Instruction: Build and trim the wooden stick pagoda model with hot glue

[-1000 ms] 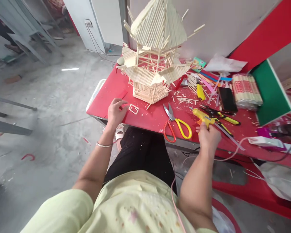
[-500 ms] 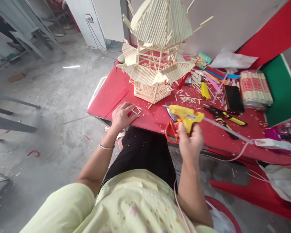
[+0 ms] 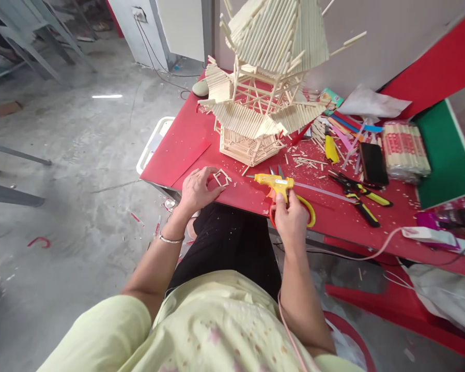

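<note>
My right hand (image 3: 291,219) is closed around the handle of a yellow glue gun (image 3: 275,181). The gun's nozzle points left over the table, and a clear glue stick trails from its back. On the tabletop, my left hand (image 3: 199,190) holds a small four-sided frame of sticks (image 3: 222,178) at its edge between thumb and fingers. Behind both hands stands a tall pagoda-like model of wooden sticks (image 3: 251,144). Scissors (image 3: 310,211) with red and yellow handles lie partly hidden beneath the glue gun and my right hand.
Black-and-yellow pliers (image 3: 366,199), a phone (image 3: 373,164) and a yellow cutter (image 3: 330,149) lie to the right on the red table (image 3: 170,155). Wrapped stick bundles (image 3: 405,150) stand beside a green board (image 3: 447,155). A pink cord (image 3: 383,248) crosses the front edge.
The glue gun in my right hand has moved left and lower, closer to the small stick frame. My left hand stays by the frame. The view has shifted slightly.
</note>
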Motion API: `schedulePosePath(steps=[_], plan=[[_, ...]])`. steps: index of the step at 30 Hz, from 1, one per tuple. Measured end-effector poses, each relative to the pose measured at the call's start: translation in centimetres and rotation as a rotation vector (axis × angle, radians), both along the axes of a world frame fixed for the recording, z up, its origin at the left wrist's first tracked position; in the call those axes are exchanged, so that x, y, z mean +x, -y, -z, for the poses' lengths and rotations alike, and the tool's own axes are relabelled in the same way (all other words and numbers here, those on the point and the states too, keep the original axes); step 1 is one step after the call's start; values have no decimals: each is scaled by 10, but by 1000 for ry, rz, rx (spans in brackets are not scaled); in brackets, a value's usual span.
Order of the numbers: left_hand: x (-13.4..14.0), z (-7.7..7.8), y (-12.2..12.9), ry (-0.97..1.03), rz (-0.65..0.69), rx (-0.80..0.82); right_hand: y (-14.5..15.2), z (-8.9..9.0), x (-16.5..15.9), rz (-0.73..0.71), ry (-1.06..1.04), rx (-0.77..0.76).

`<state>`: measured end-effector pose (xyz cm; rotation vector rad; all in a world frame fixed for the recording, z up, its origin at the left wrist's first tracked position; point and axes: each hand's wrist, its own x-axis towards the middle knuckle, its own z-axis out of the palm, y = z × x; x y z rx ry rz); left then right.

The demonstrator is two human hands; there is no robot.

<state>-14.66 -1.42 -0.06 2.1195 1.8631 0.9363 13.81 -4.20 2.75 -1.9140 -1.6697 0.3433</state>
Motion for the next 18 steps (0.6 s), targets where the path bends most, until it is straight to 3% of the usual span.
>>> schedulePosePath(steps=[5,9,15,18], plan=[[-3,9,-1,21,89,91,-6,-5,10,163,126,-87],[-4,12,1,37,88,107,-8,-2,12,177,210,-104],[-3,11,5,45,84,109,7,-7,7,161,303,179],[-3,11,6,45,95,138,13,-18,-22,-3,249,272]])
